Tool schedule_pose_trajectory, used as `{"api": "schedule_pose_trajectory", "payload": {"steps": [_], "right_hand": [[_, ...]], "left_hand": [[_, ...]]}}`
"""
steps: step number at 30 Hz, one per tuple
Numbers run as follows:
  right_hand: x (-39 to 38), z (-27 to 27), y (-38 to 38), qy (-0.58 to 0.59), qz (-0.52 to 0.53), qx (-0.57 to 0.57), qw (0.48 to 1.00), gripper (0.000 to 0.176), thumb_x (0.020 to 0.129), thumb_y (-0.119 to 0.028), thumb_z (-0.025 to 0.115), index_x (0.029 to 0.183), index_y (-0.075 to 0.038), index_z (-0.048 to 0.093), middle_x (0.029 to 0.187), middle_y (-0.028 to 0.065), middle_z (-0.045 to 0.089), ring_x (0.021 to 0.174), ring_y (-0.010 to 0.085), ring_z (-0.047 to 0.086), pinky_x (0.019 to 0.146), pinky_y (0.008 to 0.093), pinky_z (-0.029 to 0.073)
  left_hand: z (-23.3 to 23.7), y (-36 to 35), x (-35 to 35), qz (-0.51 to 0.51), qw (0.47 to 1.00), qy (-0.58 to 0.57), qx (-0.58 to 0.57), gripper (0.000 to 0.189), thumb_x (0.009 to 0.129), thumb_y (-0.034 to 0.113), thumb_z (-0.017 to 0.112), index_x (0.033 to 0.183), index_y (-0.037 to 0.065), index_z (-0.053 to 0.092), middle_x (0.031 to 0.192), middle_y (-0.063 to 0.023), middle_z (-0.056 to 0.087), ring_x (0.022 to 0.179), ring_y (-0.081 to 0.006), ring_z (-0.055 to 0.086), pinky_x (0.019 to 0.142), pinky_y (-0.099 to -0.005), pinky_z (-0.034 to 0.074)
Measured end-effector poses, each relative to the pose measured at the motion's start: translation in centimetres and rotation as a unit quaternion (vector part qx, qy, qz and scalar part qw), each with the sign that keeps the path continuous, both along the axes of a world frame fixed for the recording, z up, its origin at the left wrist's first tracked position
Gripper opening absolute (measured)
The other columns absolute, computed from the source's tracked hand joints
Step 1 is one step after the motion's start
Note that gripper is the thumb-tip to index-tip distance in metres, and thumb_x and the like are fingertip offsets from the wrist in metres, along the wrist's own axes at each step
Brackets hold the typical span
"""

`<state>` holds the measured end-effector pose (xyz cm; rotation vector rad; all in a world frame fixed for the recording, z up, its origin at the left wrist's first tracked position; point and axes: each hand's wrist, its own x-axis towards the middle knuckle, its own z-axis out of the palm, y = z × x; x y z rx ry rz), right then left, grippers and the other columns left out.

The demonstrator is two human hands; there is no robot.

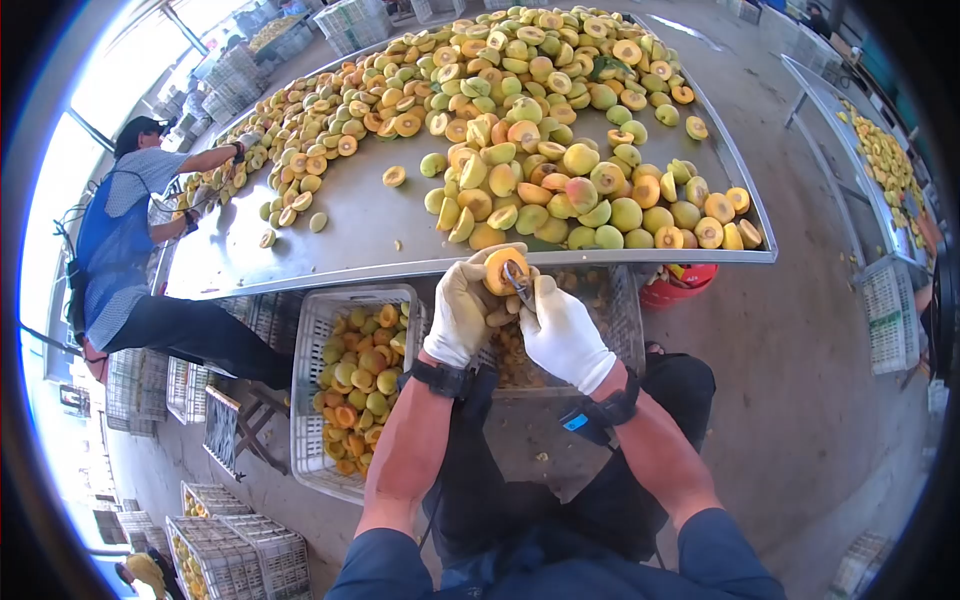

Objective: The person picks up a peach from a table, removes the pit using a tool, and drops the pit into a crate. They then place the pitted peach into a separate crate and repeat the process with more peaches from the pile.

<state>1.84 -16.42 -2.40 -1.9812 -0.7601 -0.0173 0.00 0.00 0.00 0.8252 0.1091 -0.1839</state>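
My left hand, in a stained white glove, is closed around a halved yellow-orange fruit, its cut face turned up. My right hand, in a white glove, grips a small metal tool whose curved tip sits at the middle of the cut face. Both hands are just off the near edge of a metal table, above a crate holding small fruit scraps. Heaped on the table are many halved and whole fruits.
A white crate of fruit halves stands left of my legs. Another person works at the table's left side. Under the right edge is a red bucket. Further right stand a second table with fruit and a crate.
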Motion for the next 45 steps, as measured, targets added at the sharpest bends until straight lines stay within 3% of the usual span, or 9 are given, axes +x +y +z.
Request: {"api": "schedule_pose_trajectory", "payload": {"steps": [15,23,27,31,33,35,37,41,45], "right_hand": [[-0.2,0.2,1.0,-0.002,-0.064,-0.054,0.996,0.02,0.089,-0.011,0.053,0.102,0.004,0.051,0.084,0.0264,0.063,0.076,0.0449,0.063,0.066,0.0518,0.052],[-0.6,0.6,0.3,0.063,-0.002,-0.054,0.997,0.023,0.087,-0.008,0.053,0.104,0.007,0.051,0.08,0.0283,0.063,0.079,0.0461,0.062,0.068,0.051,0.051],[-0.3,1.1,-0.8,0.068,0.043,-0.095,0.992,0.024,0.087,-0.007,0.053,0.104,0.008,0.05,0.081,0.0286,0.063,0.08,0.0462,0.062,0.068,0.0512,0.051],[-0.2,0.2,-1.4,0.058,0.048,-0.14,0.987,0.022,0.084,-0.007,0.058,0.1,0.006,0.051,0.078,0.0281,0.062,0.082,0.0473,0.061,0.068,0.0486,0.049],[0.2,-0.1,-1.3,0.059,0.042,-0.137,0.988,0.022,0.084,-0.007,0.058,0.1,0.005,0.05,0.079,0.0281,0.062,0.083,0.0476,0.061,0.069,0.0481,0.049],[0.0,-0.4,-1.0,0.115,-0.004,-0.013,0.993,0.02,0.084,-0.008,0.058,0.099,0.003,0.049,0.081,0.0284,0.062,0.086,0.048,0.06,0.071,0.0473,0.049],[-0.2,-0.5,-1.0,0.119,0.001,-0.013,0.993,0.02,0.085,-0.008,0.058,0.097,0.002,0.047,0.082,0.0287,0.061,0.089,0.0483,0.06,0.072,0.0471,0.049],[-0.3,-0.4,-0.3,0.122,0.009,-0.001,0.992,0.021,0.085,-0.008,0.059,0.099,0.003,0.047,0.084,0.0296,0.062,0.09,0.0483,0.06,0.072,0.0484,0.049],[-0.9,0.1,0.2,0.118,0.013,-0.102,0.988,0.025,0.085,-0.007,0.055,0.104,0.006,0.047,0.085,0.0305,0.063,0.086,0.0486,0.061,0.071,0.0497,0.05]], "left_hand": [[-0.4,-1.3,0.5,0.076,0.997,-0.014,0.03,0.049,0.082,0.022,0.04,0.123,0.0,0.055,0.099,-0.0157,0.067,0.067,-0.0169,0.06,0.055,-0.0235,0.049],[0.9,-1.3,-0.2,0.03,0.995,-0.009,0.093,0.044,0.079,0.019,0.04,0.116,0.002,0.057,0.096,-0.011,0.065,0.082,-0.0183,0.065,0.068,-0.0266,0.055],[1.2,-1.4,0.0,0.059,0.989,0.045,0.131,0.044,0.078,0.02,0.039,0.112,0.001,0.06,0.096,-0.009,0.064,0.082,-0.016,0.063,0.063,-0.0246,0.053],[-0.1,0.4,0.5,-0.078,0.976,0.027,0.2,0.043,0.079,0.023,0.041,0.109,0.003,0.063,0.096,-0.0064,0.064,0.078,-0.0112,0.059,0.055,-0.0208,0.045],[0.1,-0.7,0.8,-0.027,0.969,0.045,0.24,0.039,0.083,0.024,0.045,0.111,0.004,0.064,0.096,-0.0059,0.064,0.08,-0.0115,0.06,0.058,-0.0224,0.047],[-1.4,-1.7,1.2,0.074,0.955,-0.08,0.275,0.03,0.097,0.024,0.054,0.114,0.001,0.062,0.098,-0.0064,0.066,0.087,-0.0109,0.061,0.075,-0.0233,0.049],[-1.8,-3.4,1.3,0.138,0.936,-0.096,0.31,0.029,0.098,0.023,0.058,0.113,-0.002,0.062,0.099,-0.0076,0.067,0.087,-0.0105,0.061,0.078,-0.0226,0.048],[-1.8,-4.0,2.3,0.195,0.948,-0.082,0.238,0.032,0.098,0.025,0.058,0.114,-0.002,0.063,0.087,-0.0105,0.07,0.076,-0.0134,0.064,0.07,-0.0254,0.052],[-1.9,-3.4,2.2,0.198,0.952,0.026,0.23,0.021,0.092,0.009,0.056,0.106,-0.005,0.065,0.076,-0.0125,0.068,0.062,-0.0148,0.064,0.058,-0.0255,0.052]]}}
